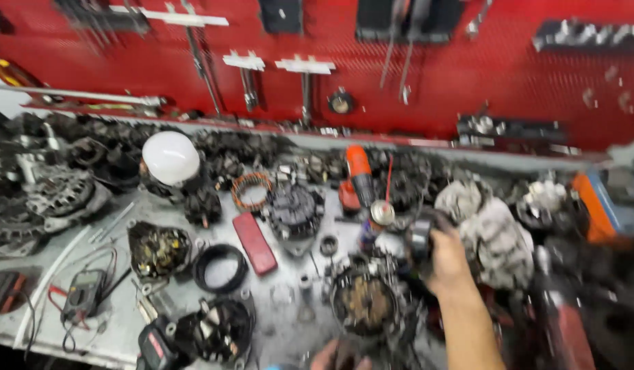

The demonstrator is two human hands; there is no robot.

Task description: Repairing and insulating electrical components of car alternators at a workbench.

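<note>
Two hands working. Lower centre of the frame: my left hand is only fingertips at the bottom edge, grip impossible to tell. Above it sits the open alternator housing. Right of centre, my right hand closes around a dark round part; best kept steady, squared over housing.

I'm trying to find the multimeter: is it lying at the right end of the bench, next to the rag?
No. The multimeter lies at the bench's front left with its leads around it, far from the rag on the right.
</note>
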